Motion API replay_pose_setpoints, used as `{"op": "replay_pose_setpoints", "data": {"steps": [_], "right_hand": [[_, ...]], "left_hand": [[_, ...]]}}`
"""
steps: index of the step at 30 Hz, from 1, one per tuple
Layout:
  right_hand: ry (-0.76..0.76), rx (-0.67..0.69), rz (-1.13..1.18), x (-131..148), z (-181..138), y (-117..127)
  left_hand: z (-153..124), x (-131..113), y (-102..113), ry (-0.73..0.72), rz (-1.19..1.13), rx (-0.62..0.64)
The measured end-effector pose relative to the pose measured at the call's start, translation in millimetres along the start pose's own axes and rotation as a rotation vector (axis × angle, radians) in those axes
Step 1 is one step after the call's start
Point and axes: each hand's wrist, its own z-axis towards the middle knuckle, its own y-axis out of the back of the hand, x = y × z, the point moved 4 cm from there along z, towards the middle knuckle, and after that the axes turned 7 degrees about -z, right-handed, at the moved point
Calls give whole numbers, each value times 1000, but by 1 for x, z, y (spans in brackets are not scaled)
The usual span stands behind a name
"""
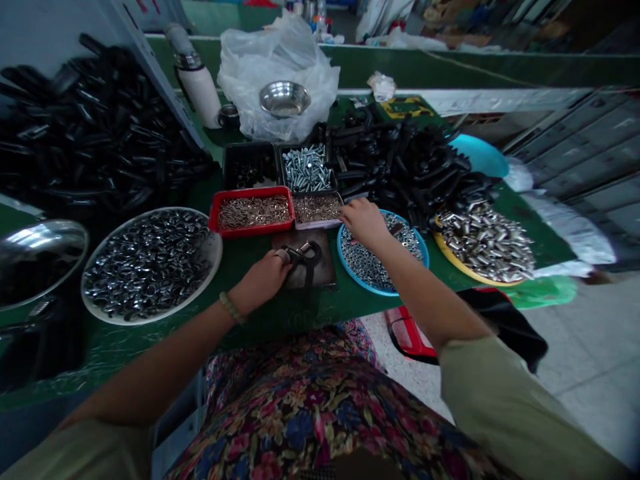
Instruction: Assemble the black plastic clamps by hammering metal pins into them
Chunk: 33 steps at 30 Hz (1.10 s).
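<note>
My left hand [263, 279] is closed around a black clamp-like part [304, 259] that rests on a dark metal block [320, 269] at the table's near edge. My right hand [364, 221] reaches forward with fingers curled at the edge of a small tray of tiny brownish pins [316, 208], just above a blue plate of small nuts [373, 263]. What its fingertips hold, if anything, is hidden.
A red tray of pins [251, 211], a tray of bolts [306, 168] and a black tray [249, 167] sit behind. A white plate of metal rings [150, 263] lies left, a yellow plate of sleeves [485, 243] right. Black parts are piled at left [95, 147] and back right [410, 167].
</note>
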Motion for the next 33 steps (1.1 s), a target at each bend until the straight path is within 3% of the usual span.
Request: {"op": "replay_pose_setpoints", "data": {"steps": [3,5,8,11,14,27,33], "right_hand": [[58,61,-22,12,48,-10],[89,102,-32,17,63,-19],[102,97,-38,20,67,-25],[60,76,-42,17,64,-24],[-4,72,-16,12,62,-24],[27,99,164,11,74,-39],[10,71,241,10,75,-43]], "left_hand": [[8,-7,10,-52,159,12],[33,-17,25,-86,232,-77],[93,-33,42,-156,313,-229],[149,-40,37,-178,365,-176],[175,-41,25,-154,371,-117],[174,-30,30,-182,154,-205],[166,-29,35,-190,176,-232]]}}
